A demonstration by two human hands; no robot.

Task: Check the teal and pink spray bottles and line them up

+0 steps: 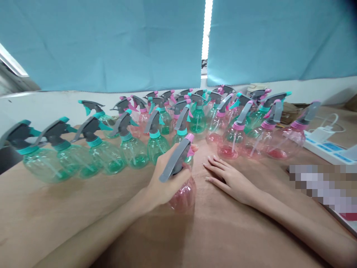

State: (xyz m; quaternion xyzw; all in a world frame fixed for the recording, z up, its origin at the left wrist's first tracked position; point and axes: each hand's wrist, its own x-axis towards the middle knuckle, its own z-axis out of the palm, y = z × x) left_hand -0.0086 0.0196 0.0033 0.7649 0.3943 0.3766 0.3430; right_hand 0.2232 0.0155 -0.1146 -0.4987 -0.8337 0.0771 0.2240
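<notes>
My left hand (163, 176) is wrapped round the neck of a pink spray bottle (182, 197), just under its grey trigger head with a pink nozzle. The bottle is upright at the middle of the table; whether its base touches the wood I cannot tell. My right hand (227, 178) lies flat on the table to the right of that bottle, fingers stretched out and holding nothing. Close beyond its fingertips stands a pink spray bottle (227, 149). Past my left hand is a green spray bottle (157, 147) with a turquoise collar.
A row of green spray bottles (106, 158) runs along the left, with several more green and pink ones behind. Pink spray bottles (287, 141) stand on the right. A white power strip (329, 149) with a plugged-in charger (320, 132) lies at the right edge. Blue curtains (111, 44) hang behind.
</notes>
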